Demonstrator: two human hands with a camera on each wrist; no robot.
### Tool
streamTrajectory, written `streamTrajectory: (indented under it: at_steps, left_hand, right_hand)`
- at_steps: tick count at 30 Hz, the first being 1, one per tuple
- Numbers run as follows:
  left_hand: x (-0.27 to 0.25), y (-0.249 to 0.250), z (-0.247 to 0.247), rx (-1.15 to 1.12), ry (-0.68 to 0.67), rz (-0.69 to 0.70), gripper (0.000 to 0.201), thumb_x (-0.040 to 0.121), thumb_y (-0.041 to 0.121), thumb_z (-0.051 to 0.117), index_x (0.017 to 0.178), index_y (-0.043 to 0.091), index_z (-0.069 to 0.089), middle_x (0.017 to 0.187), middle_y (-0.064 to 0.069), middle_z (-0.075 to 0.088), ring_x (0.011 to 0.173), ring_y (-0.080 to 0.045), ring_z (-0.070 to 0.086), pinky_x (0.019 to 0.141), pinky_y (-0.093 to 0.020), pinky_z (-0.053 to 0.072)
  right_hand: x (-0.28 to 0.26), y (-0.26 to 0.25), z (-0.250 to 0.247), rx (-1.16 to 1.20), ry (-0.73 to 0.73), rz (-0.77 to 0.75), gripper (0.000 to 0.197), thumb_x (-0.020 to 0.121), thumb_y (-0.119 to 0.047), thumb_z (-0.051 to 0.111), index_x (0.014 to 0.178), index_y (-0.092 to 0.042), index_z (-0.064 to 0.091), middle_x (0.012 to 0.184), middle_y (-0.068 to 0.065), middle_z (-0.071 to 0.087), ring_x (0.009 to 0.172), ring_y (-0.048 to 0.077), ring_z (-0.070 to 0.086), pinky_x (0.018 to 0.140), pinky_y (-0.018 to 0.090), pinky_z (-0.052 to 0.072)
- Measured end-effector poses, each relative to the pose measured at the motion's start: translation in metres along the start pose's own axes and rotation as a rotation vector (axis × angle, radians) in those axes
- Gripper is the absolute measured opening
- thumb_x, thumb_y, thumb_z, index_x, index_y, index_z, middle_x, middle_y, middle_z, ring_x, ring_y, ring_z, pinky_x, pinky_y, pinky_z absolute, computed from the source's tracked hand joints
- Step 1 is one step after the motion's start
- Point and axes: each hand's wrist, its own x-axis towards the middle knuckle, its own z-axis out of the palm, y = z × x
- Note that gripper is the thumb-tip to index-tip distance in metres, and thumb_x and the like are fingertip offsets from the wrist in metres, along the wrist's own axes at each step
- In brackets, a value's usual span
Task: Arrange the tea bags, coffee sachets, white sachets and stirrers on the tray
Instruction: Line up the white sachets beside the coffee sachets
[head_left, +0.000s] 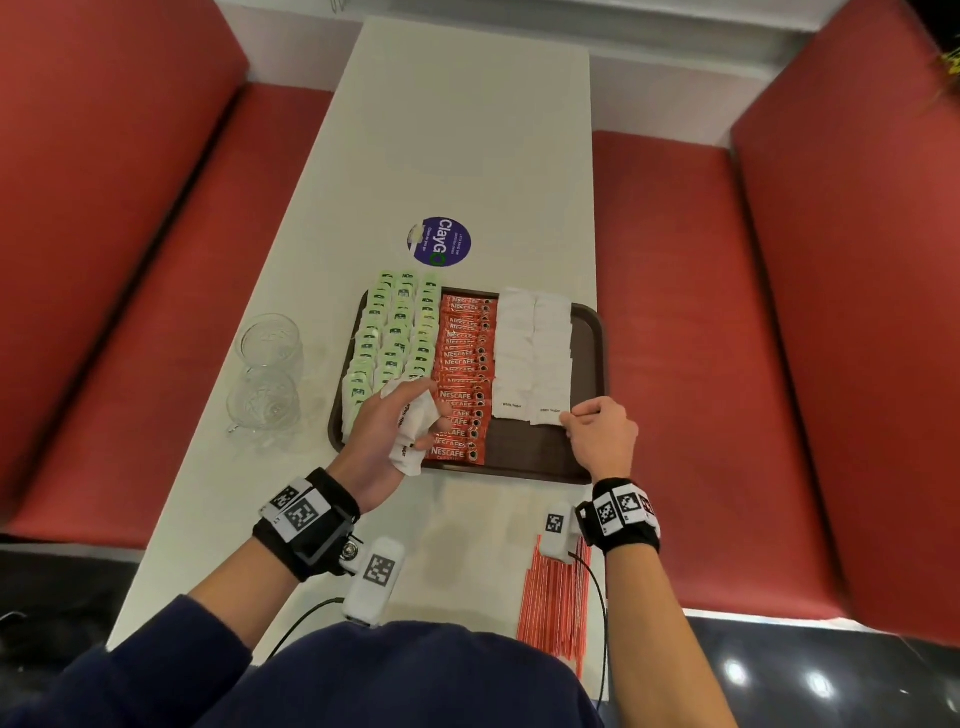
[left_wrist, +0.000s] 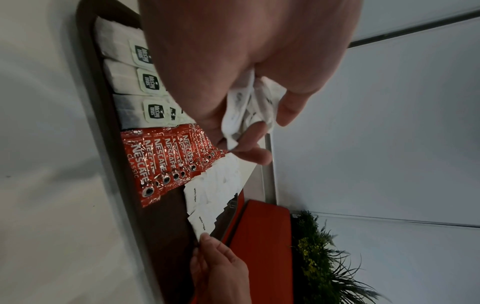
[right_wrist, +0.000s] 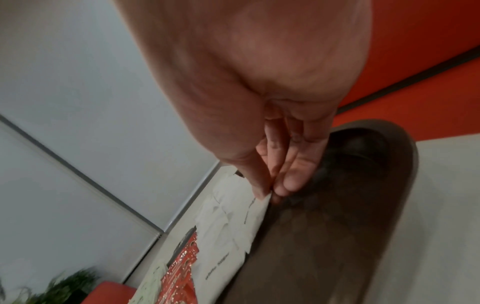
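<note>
Pinching the nearest white sachet (head_left: 549, 411) flat, right hand (head_left: 602, 434); left hand (head_left: 387, 427) clutches spare sachets (head_left: 414, 422).

right hand (right_wrist: 272, 164) pinching white sachet (right_wrist: 262, 202), tray (right_wrist: 337, 236)

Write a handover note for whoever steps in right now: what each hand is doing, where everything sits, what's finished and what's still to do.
Left hand: holds a bunch of white sachets above the tray's near left part.
Right hand: pinches the near corner of the last white sachet in the right-hand column.
Tray: tea bags in rows on the left, coffee sachets down the middle, two columns of white sachets on the right.
Stirrers: off the tray, on the table near the person.
Left to do: lay the remaining white sachets, then add the stirrers.
</note>
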Motion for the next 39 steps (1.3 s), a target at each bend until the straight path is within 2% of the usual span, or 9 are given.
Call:
streamTrajectory:
  at_steps: [6, 11, 16, 22, 27, 31, 34, 37, 39]
  left_hand:
    - [-0.002, 0.003, 0.002, 0.008, -0.016, -0.018, 0.025, 0.105, 0.022, 0.065, 0.124, 0.008, 0.058, 0.097, -0.018, 0.069, 0.077, -0.024, 0.067, 0.047, -0.022, 0.04]
    - [-0.003, 0.004, 0.003, -0.003, -0.031, -0.029, 0.031, 0.101, 0.023, 0.069, 0.126, 0.009, 0.056, 0.095, -0.016, 0.07, 0.077, -0.024, 0.067, 0.047, -0.022, 0.04]
    - [-0.003, 0.005, 0.005, -0.021, -0.048, -0.046, 0.042, 0.094, 0.026, 0.075, 0.127, 0.01, 0.054, 0.098, -0.018, 0.069, 0.08, -0.026, 0.067, 0.048, -0.022, 0.041]
    - [-0.008, 0.006, 0.004, -0.092, -0.155, -0.103, 0.033, 0.101, 0.016, 0.056, 0.132, 0.007, 0.054, 0.104, -0.019, 0.068, 0.085, -0.026, 0.067, 0.055, -0.024, 0.045]
    - [-0.007, 0.006, -0.001, -0.083, -0.216, -0.112, 0.042, 0.098, 0.008, 0.048, 0.14, 0.008, 0.049, 0.107, -0.023, 0.064, 0.082, -0.027, 0.061, 0.054, -0.025, 0.04]
    - [-0.007, 0.005, 0.002, -0.004, -0.242, -0.116, 0.042, 0.097, 0.011, 0.046, 0.138, 0.002, 0.049, 0.097, -0.023, 0.062, 0.072, -0.027, 0.058, 0.048, -0.024, 0.034]
    - [-0.007, 0.002, 0.007, 0.115, -0.263, -0.075, 0.051, 0.097, 0.011, 0.047, 0.145, -0.006, 0.047, 0.094, -0.024, 0.06, 0.068, -0.029, 0.059, 0.043, -0.024, 0.034]
    - [-0.01, 0.001, 0.009, 0.18, -0.275, -0.044, 0.033, 0.101, 0.01, 0.048, 0.132, 0.005, 0.054, 0.097, -0.029, 0.062, 0.07, -0.033, 0.062, 0.043, -0.025, 0.033]
    - [-0.011, 0.001, 0.007, 0.183, -0.282, -0.04, 0.023, 0.105, 0.008, 0.045, 0.125, 0.013, 0.055, 0.102, -0.033, 0.063, 0.071, -0.035, 0.063, 0.043, -0.025, 0.03]
  right_hand:
    - [-0.009, -0.012, -0.002, -0.007, 0.04, 0.011, 0.014, 0.099, -0.022, 0.079, 0.107, -0.018, 0.068, 0.101, 0.005, 0.075, 0.105, 0.018, 0.045, 0.086, 0.032, 0.039]
    - [-0.021, -0.017, 0.003, -0.191, 0.119, -0.143, 0.021, 0.096, -0.026, 0.079, 0.105, -0.023, 0.06, 0.108, 0.003, 0.066, 0.101, 0.028, 0.061, 0.083, 0.039, 0.05]
    - [-0.039, -0.029, 0.029, -0.352, 0.003, -0.498, 0.016, 0.099, -0.035, 0.077, 0.109, -0.03, 0.065, 0.115, -0.002, 0.056, 0.111, 0.018, 0.05, 0.082, 0.035, 0.053]
    - [-0.045, -0.038, 0.05, -0.434, -0.04, -0.489, 0.017, 0.101, -0.043, 0.073, 0.114, -0.034, 0.066, 0.115, -0.004, 0.053, 0.117, 0.021, 0.049, 0.077, 0.04, 0.057]
    - [-0.066, -0.07, 0.036, -0.06, -0.077, -0.488, 0.008, 0.1, -0.042, 0.075, 0.104, -0.036, 0.071, 0.106, -0.012, 0.064, 0.101, 0.006, 0.06, 0.08, 0.029, 0.051]
    - [-0.103, -0.111, 0.01, 0.256, -0.374, -0.495, 0.006, 0.106, -0.038, 0.071, 0.109, -0.035, 0.074, 0.105, -0.014, 0.075, 0.098, 0.006, 0.07, 0.085, 0.024, 0.056]
    - [-0.113, -0.121, 0.001, 0.278, -0.514, -0.49, 0.007, 0.104, -0.032, 0.076, 0.11, -0.03, 0.075, 0.102, -0.007, 0.075, 0.079, 0.013, 0.072, 0.085, 0.035, 0.062]
    - [-0.112, -0.121, -0.003, 0.288, -0.473, -0.454, 0.012, 0.099, -0.027, 0.082, 0.096, -0.023, 0.071, 0.089, 0.001, 0.077, 0.066, 0.021, 0.072, 0.081, 0.047, 0.064]
    - [-0.112, -0.12, -0.006, 0.287, -0.458, -0.454, 0.016, 0.099, -0.028, 0.082, 0.093, -0.022, 0.069, 0.087, 0.002, 0.078, 0.069, 0.023, 0.074, 0.082, 0.048, 0.063]
